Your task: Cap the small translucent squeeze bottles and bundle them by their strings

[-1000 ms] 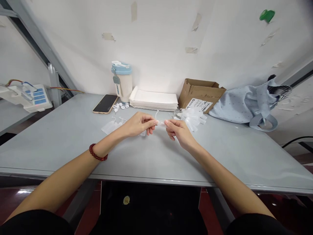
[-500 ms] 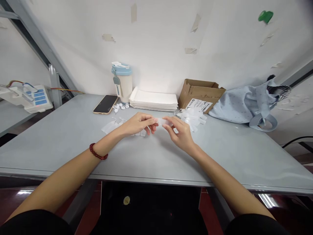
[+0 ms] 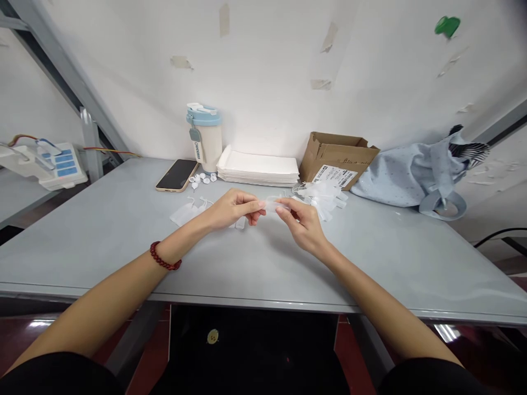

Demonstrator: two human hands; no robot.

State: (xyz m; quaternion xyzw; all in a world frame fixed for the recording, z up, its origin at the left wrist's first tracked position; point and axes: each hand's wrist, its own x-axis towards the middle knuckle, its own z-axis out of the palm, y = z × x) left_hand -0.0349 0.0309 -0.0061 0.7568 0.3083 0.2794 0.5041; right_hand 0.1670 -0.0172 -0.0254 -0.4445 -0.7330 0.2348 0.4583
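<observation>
Between my hands, just above the table, a small translucent white pouch is pinched at both ends. My left hand has its left end between thumb and fingers. On its right end, the thumb and index finger of my right hand are closed. Behind my left hand lie several flat white pouches with thin strings, partly hidden by that hand. A loose pile of similar translucent white pieces rests beyond my right hand.
Along the back stand a blue-lidded cup, a stack of white envelopes and a cardboard box. A phone and several small white round pieces lie left. A light blue bag slumps at right.
The fingers of my right hand have shifted slightly on the pouch, and more of its translucent middle shows between the hands. Both hands stay in nearly the same place.
</observation>
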